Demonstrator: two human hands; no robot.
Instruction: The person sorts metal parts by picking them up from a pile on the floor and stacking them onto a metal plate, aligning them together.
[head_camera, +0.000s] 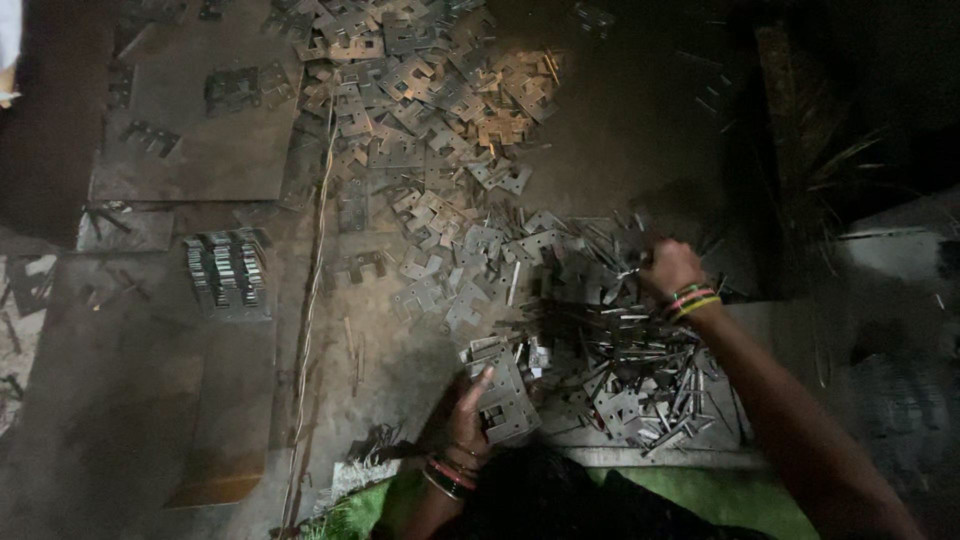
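My left hand (464, 415) is low in the middle, gripping a small stack of flat notched metal plates (505, 395). My right hand (668, 268) reaches out to the right, fingers closed over thin metal pins in a heap of pins and plates (620, 370); what exactly it pinches is hard to see. Both wrists wear coloured bangles.
A wide scatter of loose metal plates (430, 130) covers the floor ahead. A neat row of stacked plates (228, 272) sits at the left on flat sheets (200, 150). A thin wire (312, 300) runs down the floor. Green cloth (370, 505) lies at the bottom.
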